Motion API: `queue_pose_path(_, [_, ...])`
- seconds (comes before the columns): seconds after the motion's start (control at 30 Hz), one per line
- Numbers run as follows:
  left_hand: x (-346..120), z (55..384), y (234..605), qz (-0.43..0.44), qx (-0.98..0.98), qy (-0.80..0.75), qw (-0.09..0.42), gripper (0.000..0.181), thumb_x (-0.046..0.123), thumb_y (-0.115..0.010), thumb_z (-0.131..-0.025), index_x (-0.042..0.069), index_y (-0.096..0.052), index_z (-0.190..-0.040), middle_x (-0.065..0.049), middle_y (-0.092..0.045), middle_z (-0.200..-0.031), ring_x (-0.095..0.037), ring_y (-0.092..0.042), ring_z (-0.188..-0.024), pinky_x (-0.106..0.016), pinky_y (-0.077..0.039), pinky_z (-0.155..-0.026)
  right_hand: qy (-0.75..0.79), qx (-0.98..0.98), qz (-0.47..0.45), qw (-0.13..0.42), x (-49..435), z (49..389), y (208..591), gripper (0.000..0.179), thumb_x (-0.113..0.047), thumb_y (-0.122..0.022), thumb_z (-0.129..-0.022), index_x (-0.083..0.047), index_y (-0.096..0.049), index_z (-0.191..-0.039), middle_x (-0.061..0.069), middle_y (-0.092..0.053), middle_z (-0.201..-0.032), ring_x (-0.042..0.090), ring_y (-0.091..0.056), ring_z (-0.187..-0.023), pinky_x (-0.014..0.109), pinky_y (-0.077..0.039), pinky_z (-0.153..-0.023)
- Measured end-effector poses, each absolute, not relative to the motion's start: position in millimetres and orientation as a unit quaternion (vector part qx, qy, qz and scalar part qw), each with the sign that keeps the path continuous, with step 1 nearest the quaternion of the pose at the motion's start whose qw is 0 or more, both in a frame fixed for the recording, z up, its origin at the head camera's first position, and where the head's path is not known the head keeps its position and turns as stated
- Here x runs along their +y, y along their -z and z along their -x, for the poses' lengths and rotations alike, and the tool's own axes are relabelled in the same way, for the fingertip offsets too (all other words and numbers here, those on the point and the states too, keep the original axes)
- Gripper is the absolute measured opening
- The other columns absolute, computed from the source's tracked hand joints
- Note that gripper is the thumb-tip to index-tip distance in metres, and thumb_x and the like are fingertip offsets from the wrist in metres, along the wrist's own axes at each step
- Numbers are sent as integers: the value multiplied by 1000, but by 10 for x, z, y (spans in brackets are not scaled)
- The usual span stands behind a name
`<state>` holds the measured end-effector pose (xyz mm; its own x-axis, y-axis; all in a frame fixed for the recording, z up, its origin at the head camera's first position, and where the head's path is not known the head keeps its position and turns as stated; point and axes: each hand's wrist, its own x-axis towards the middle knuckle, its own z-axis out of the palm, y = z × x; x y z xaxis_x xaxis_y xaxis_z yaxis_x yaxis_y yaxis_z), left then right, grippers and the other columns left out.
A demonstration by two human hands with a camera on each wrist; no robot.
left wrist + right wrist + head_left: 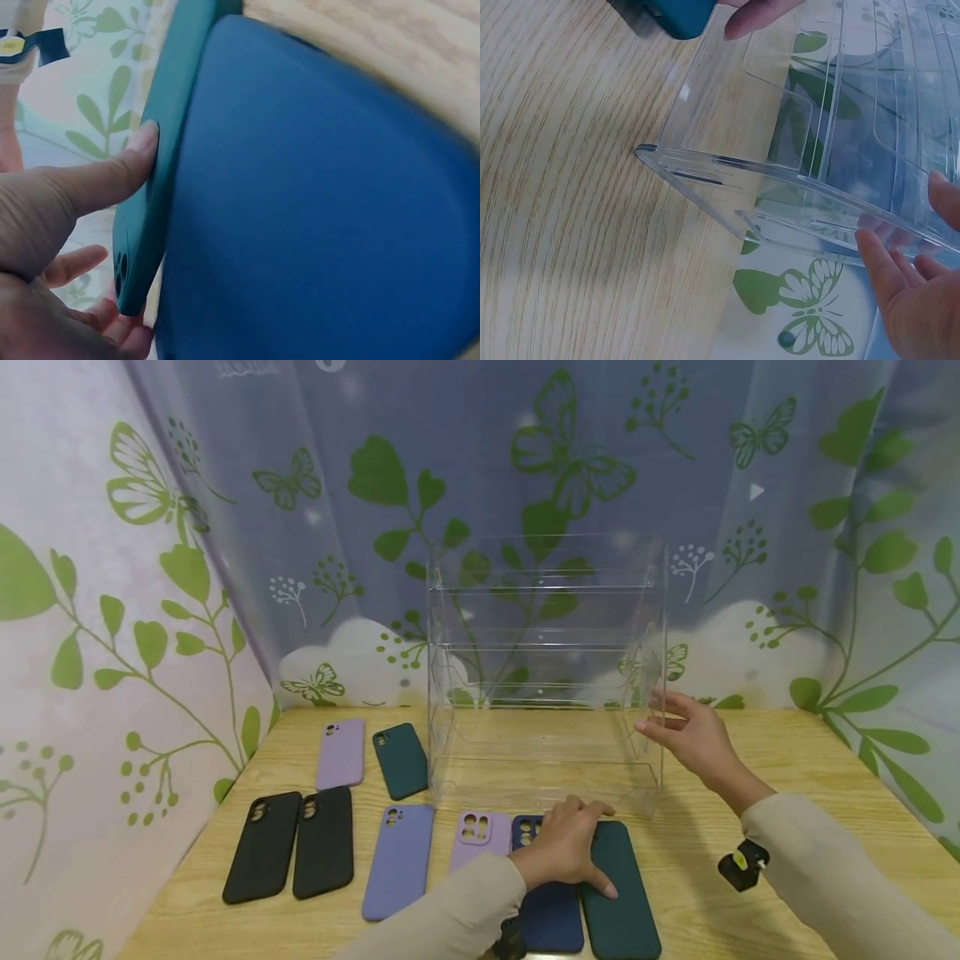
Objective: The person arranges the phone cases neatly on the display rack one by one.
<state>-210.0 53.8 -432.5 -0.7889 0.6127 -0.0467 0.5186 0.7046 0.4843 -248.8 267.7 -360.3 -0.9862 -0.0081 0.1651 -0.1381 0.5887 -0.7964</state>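
My left hand (562, 847) holds a dark green phone case (624, 893), the rightmost in the front row. In the left wrist view the thumb lies on the green case (166, 112), with the fingers around its camera-hole end. Beside it is a navy blue phone case (551, 918), partly under the left hand and forearm. A clear tiered acrylic stand (543, 771) stands behind the cases. My right hand (697, 739) pinches its right side panel; in the right wrist view the thumb and fingers lie on either side of that panel's edge (795, 178).
Left of the hands lie a lilac case (480, 837), a periwinkle case (400, 860) and two black cases (262, 847). Farther back are another lilac case (341, 756) and a smaller dark green case (401, 762). A leaf-and-butterfly curtain (360, 635) hangs behind the wooden table (720, 877).
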Motion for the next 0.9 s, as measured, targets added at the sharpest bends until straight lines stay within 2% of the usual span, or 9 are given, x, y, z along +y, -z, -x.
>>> queue_pose_path(0.13, [523,2118,4270,-291,897,-311,121,91,27,-92,-61,18,-46,-139,-3,-50,-115,-11,-50,-92,-23,-46,-76,-455,-887,-41,70,2681,2495,3606,69,-31,-64,-93,-5,-33,-149,24,-43,-143,43,-50,-122,53,-49,-90])
queue_pose_path(0.2, [505,2120,4241,-269,882,-364,133,86,20,-91,-64,16,-47,-138,-2,-54,-111,-8,-53,-86,-22,-47,-70,-457,-886,-41,69,2682,2499,3607,69,-31,-64,-93,-5,-33,-149,24,-43,-143,43,-50,-122,53,-49,-90])
queue_pose_path(0.37, [433,2115,4145,-211,824,-497,171,66,7,-84,-72,12,-55,-132,1,-65,-105,-11,-62,-90,-26,-52,-70,-456,-886,-45,66,2685,2495,3597,68,-30,-63,-94,-3,-32,-149,25,-43,-143,43,-50,-122,51,-49,-90])
queue_pose_path(0.47, [370,2131,4078,-207,791,-540,201,56,2,-78,-77,6,-57,-129,-4,-69,-106,-13,-66,-91,-27,-54,-71,-452,-888,-49,65,2686,2491,3588,68,-29,-62,-94,-3,-32,-149,25,-43,-142,44,-50,-122,51,-50,-89])
queue_pose_path(0.6, [263,2142,3978,-226,794,-515,231,53,6,-75,-82,4,-57,-131,-6,-68,-105,-13,-67,-82,-29,-56,-64,-449,-890,-51,65,2687,2485,3582,67,-29,-62,-94,-3,-32,-149,25,-43,-142,44,-50,-122,51,-50,-88])
queue_pose_path(0.7, [195,2132,3915,-236,794,-504,246,51,9,-74,-83,9,-59,-132,-6,-64,-99,-15,-67,-75,-33,-57,-62,-450,-889,-52,64,2688,2478,3581,67,-28,-62,-95,-3,-32,-149,25,-43,-142,44,-50,-122,50,-50,-89])
queue_pose_path(0.8, [147,2106,3866,-229,789,-518,237,50,8,-76,-81,10,-61,-130,-5,-61,-91,-15,-67,-71,-34,-57,-64,-450,-889,-51,65,2686,2474,3582,67,-28,-62,-95,-3,-32,-149,25,-43,-143,44,-49,-123,50,-50,-89])
queue_pose_path(0.9, [102,2082,3826,-219,792,-528,216,51,6,-77,-80,5,-61,-129,-3,-64,-90,-12,-67,-72,-34,-57,-65,-452,-888,-50,65,2685,2475,3584,68,-28,-62,-94,-3,-32,-149,25,-43,-143,44,-49,-123,50,-50,-89])
